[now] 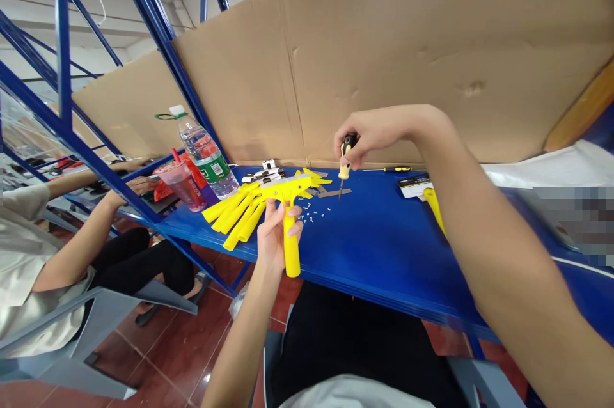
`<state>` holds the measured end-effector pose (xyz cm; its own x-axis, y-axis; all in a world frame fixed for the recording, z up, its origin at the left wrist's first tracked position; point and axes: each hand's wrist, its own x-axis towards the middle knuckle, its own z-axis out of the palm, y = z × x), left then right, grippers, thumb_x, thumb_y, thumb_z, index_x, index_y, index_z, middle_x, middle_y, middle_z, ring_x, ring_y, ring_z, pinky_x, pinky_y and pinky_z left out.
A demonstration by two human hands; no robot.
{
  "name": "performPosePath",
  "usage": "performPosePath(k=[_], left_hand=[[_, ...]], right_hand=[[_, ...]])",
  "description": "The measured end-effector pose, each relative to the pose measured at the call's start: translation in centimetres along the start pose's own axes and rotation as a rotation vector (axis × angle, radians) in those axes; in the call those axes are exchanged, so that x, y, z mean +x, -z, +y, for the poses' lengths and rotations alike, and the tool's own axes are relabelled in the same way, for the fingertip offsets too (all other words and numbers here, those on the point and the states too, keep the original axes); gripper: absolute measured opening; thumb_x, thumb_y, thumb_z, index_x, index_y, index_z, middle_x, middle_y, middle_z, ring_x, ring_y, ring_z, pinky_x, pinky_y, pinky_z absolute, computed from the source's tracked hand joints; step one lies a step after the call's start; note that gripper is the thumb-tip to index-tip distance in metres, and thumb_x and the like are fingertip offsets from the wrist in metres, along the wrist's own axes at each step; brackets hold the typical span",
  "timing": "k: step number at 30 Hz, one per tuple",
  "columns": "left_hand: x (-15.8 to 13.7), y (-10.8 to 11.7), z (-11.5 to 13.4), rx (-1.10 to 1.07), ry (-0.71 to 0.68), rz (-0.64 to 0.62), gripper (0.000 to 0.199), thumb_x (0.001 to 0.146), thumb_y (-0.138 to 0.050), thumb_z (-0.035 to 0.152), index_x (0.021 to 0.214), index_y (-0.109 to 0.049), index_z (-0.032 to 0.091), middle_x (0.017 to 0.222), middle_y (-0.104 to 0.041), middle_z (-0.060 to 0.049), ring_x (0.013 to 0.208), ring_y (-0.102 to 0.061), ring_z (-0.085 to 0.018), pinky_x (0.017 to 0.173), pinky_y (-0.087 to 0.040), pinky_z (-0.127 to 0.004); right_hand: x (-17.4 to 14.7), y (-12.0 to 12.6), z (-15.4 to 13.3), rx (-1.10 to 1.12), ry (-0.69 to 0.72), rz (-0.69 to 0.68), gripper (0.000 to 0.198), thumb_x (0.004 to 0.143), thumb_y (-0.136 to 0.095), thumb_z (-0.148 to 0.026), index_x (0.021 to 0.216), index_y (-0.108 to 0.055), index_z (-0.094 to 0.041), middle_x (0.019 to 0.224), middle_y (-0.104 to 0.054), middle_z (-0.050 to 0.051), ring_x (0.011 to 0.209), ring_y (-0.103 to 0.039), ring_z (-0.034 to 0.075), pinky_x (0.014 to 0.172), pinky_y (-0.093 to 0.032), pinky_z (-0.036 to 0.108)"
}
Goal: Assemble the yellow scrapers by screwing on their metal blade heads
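My left hand (272, 238) is closed around the handle of a yellow scraper (291, 248), whose wide head carries a pale metal strip along its top. My right hand (369, 134) grips a screwdriver (344, 168) with a black and cream handle, its thin shaft pointing down over the blue table (374, 235). The tip hangs to the right of the scraper, apart from it. Small loose screws (308, 213) lie scattered between the two hands. Several more yellow handles (233, 213) lie fanned out to the left, partly behind the held scraper. Flat metal strips (336, 192) rest behind the screws.
A water bottle (211, 158) and a red cup (182, 184) stand at the left beside the blue frame post. Another screwdriver (398, 169) lies at the back by the cardboard wall (364, 62). Further right is another yellow handle (434, 208). A co-worker (62, 254) sits at the left.
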<state>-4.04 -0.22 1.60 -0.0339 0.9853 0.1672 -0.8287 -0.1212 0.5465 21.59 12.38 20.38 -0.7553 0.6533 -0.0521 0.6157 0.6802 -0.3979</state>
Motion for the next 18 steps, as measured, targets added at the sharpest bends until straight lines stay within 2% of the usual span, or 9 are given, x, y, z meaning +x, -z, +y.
performPosePath(k=[3,8,18], left_hand=[[0.2,0.3,0.3,0.008,-0.013,0.001,0.031,0.086,-0.083,0.008,0.105,-0.068,0.027,0.1,-0.065,-0.002,0.075,-0.059,-0.009,0.049,-0.036,-0.014],[0.7,0.7,0.6,-0.074,-0.008,0.011,0.034,0.086,-0.082,0.002,0.103,-0.066,0.027,0.095,-0.065,0.0,0.076,-0.062,-0.009,0.05,-0.037,-0.014],[1.2,0.6,0.6,-0.061,0.042,0.054,0.031,0.091,-0.076,0.002,0.106,-0.066,0.027,0.104,-0.066,-0.001,0.08,-0.067,-0.009,0.053,-0.042,-0.013]], right_hand=[[1.3,-0.7,0.6,0.114,-0.07,-0.129,0.042,0.078,-0.089,-0.055,0.102,-0.079,-0.023,0.097,-0.086,0.005,0.098,-0.084,0.029,0.083,-0.064,0.035],[2.7,-1.5,1.1,0.193,-0.097,-0.227,0.044,0.072,-0.092,-0.047,0.105,-0.078,-0.022,0.103,-0.087,0.004,0.104,-0.084,0.031,0.089,-0.066,0.036],[3.5,-2.2,1.1,0.19,-0.067,-0.176,0.037,0.076,-0.09,-0.043,0.104,-0.078,-0.022,0.102,-0.087,0.005,0.105,-0.084,0.031,0.09,-0.066,0.038]])
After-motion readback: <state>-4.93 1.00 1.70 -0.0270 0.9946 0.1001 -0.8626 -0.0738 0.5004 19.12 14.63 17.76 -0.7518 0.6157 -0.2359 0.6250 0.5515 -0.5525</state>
